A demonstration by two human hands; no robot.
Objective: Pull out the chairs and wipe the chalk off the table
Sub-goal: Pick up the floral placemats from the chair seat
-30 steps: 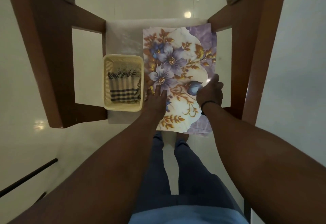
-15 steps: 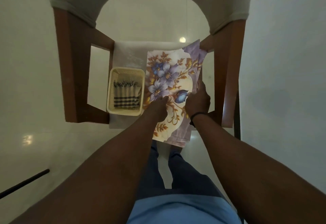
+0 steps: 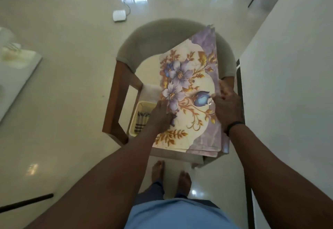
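Observation:
A wooden chair with a grey curved backrest stands in front of me on the floor. Floral placemats in a stack lie tilted on its seat, their far end raised. My left hand grips the stack's left edge. My right hand grips its right edge. A cream basket with a checked cloth in it sits on the seat's left side, partly hidden by my left hand. The white table edge runs along the right.
A white device with a cable lies on the glossy floor beyond the chair. A white board lies at the far left. A dark rod crosses the lower left. My bare feet stand just before the chair.
The view has pulled back from the chair. The far end of the placemat stack has lifted higher and tilted, with both hands still on its edges.

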